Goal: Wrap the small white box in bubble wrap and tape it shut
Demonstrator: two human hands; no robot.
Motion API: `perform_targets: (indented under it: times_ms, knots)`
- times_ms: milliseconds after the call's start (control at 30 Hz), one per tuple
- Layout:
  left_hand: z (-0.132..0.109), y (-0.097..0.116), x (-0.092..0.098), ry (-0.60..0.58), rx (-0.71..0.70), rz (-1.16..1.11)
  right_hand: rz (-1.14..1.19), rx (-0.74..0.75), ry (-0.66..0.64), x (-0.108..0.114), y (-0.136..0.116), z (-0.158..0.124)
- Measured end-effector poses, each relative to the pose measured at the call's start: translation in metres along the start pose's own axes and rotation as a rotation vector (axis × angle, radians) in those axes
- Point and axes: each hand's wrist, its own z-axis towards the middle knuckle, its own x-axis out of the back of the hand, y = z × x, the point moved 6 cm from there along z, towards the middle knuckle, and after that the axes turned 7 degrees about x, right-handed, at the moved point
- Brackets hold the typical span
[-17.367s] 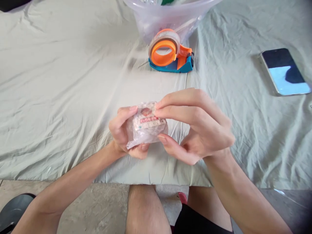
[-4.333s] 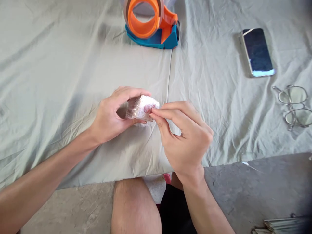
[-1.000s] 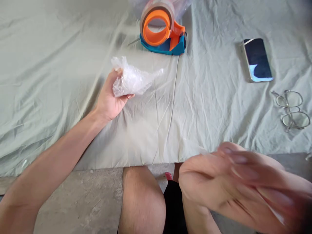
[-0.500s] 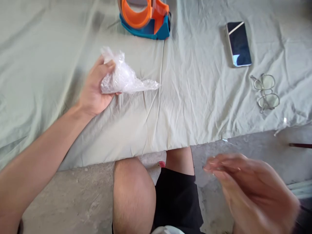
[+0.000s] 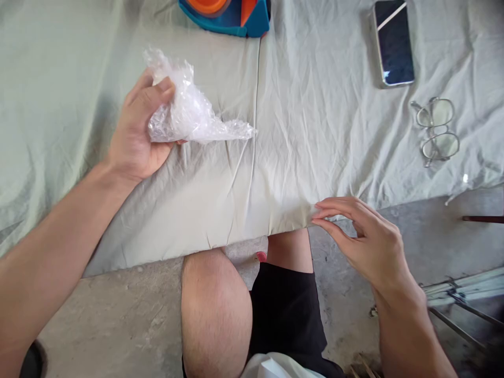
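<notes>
My left hand [image 5: 134,136] is closed around a crumpled piece of clear bubble wrap [image 5: 192,113], held just above the pale green cloth [image 5: 315,131]; a loose tail of the wrap trails to the right. My right hand [image 5: 366,241] is low on the right, thumb and fingertips pinched together right at the cloth's near edge. I cannot make out whether anything lies between them.
An orange and blue tape dispenser [image 5: 232,16] sits at the top edge, partly cut off. A phone [image 5: 394,44] and a pair of glasses [image 5: 439,131] lie on the cloth at the right. My knee [image 5: 214,304] is over the concrete floor. Thin rods [image 5: 460,294] lie at the lower right.
The small wrapped packet held earlier is gone from view. My right hand has swung up from the lower right to the cloth's near edge. The left hand keeps hold of the bubble wrap.
</notes>
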Motion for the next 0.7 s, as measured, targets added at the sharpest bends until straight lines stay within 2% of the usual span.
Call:
perform_targets:
  times_ms: [100,200,333,467,533,633,700]
  knots:
    - [-0.002,0.0,0.0,0.067,0.029,0.146,-0.085,-0.011,-0.052,-0.002,-0.005,0.003]
    - [-0.003,0.001,-0.002,0.076,0.039,0.209,-0.112,0.012,-0.13,-0.004,-0.007,0.008]
    - [-0.003,-0.002,-0.001,0.104,0.084,0.127,-0.207,0.068,-0.219,-0.003,0.002,0.016]
    - [0.0,-0.005,-0.004,0.064,0.069,0.058,-0.395,0.065,-0.247,0.005,0.012,0.023]
    - [0.0,-0.006,-0.006,0.043,0.05,0.017,-0.468,0.056,-0.261,0.012,0.009,0.029]
    - [-0.001,-0.004,-0.01,0.011,0.03,-0.049,-0.43,0.02,-0.285,0.018,-0.008,0.054]
    - [-0.002,-0.002,-0.013,-0.014,-0.002,-0.067,-0.298,0.026,-0.18,0.017,-0.028,0.085]
